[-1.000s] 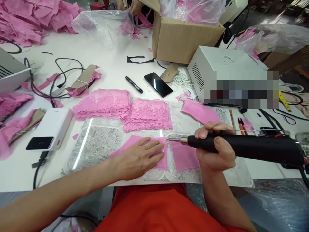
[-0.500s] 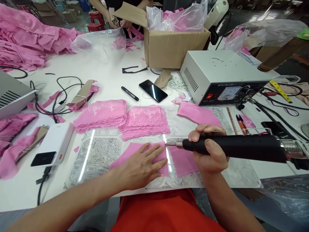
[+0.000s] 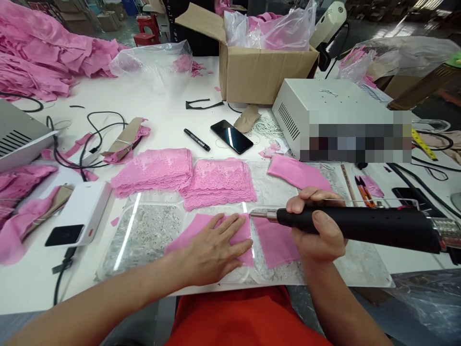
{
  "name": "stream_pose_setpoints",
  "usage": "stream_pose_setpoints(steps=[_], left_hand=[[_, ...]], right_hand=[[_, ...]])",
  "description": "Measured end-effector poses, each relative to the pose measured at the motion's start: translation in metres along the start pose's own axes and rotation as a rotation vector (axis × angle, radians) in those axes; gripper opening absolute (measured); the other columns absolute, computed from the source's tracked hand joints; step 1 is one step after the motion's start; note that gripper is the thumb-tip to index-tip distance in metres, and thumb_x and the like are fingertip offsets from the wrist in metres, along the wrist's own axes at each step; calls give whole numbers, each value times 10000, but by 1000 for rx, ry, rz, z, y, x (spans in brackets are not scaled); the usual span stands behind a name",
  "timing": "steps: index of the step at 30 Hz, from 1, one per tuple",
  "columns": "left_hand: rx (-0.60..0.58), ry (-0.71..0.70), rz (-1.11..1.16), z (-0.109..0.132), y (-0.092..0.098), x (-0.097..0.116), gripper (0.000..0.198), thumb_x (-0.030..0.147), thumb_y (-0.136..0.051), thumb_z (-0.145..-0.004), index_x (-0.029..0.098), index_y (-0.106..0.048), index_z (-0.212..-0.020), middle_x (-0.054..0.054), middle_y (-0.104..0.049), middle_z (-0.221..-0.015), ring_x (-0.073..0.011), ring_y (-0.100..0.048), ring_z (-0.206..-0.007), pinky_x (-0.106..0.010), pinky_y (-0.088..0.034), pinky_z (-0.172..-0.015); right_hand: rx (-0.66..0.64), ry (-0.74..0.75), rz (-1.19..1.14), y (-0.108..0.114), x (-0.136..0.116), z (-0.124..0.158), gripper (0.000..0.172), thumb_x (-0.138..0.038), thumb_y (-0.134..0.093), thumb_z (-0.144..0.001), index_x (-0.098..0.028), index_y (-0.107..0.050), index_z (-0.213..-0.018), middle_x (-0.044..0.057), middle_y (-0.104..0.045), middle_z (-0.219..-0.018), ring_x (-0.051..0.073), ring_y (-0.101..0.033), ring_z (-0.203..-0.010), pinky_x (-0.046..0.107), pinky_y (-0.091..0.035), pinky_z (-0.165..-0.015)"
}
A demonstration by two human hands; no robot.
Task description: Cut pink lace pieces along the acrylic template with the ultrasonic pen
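Note:
My left hand (image 3: 212, 250) lies flat with fingers spread on a pink fabric piece (image 3: 190, 234) over the marbled board (image 3: 147, 230). In my right hand (image 3: 320, 226) is a black handheld tool (image 3: 374, 226), its metal tip pointing left at the upper right corner of that piece. A second pink piece (image 3: 275, 240) lies just right of it, partly under the tool and right hand. Behind my hands sit two stacks of pink lace, one at left (image 3: 154, 170) and one in the middle (image 3: 220, 180). A folded pink piece (image 3: 297, 172) lies behind the tool.
A grey metal unit (image 3: 331, 101), its front pixelated, stands at right, beside a cardboard box (image 3: 266, 72). A phone (image 3: 231, 136) and a marker (image 3: 196, 139) lie mid-table. Left are a white power bank (image 3: 86, 211) and cables. Orange-handled snips (image 3: 363, 190) lie right.
The view has shifted slightly, moving most things a little right. The person's hands behind the box are no longer visible. My hands keep nearly the same pose over the fabric.

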State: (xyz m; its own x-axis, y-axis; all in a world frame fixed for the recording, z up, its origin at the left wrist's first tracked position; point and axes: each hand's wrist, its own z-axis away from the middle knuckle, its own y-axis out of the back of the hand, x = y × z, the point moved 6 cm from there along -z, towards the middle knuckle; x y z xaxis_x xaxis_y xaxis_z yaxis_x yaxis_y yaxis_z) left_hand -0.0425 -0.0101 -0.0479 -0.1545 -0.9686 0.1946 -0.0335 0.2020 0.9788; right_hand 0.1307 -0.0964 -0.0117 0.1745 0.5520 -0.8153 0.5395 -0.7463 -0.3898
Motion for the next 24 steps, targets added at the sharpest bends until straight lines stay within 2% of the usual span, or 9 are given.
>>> stream_pose_setpoints(steps=[9,19,24], left_hand=[[26,-6,-26,-2,2,1,369,408,-572,-959,210,-544,-1270,-246,-446,-1464,-385,-458,-1355,-570,-391,-1062],[0,-13,-17,-3,2,0,369,406,-566,-966,216,-549,-1281,-223,-463,-1457,-369,-433,-1378,-577,-375,-1078],[-17,-1,-6,-3,2,0,379,404,-571,-966,223,-551,-1298,-220,-447,-1480,-375,-413,-1398,-588,-362,-1088]], right_hand=[[-27,-3,44,-5,2,2,156,-274,-609,-699,-207,-599,-840,6,-587,-821,105,-550,-557,299,-485,-535],[-116,56,51,-11,-3,3,70,-221,-621,-754,-198,-594,-814,3,-616,-807,112,-567,-584,297,-493,-564],[-84,46,-9,-6,-5,1,112,-231,-636,-729,-189,-620,-831,12,-612,-810,110,-566,-580,290,-487,-548]])
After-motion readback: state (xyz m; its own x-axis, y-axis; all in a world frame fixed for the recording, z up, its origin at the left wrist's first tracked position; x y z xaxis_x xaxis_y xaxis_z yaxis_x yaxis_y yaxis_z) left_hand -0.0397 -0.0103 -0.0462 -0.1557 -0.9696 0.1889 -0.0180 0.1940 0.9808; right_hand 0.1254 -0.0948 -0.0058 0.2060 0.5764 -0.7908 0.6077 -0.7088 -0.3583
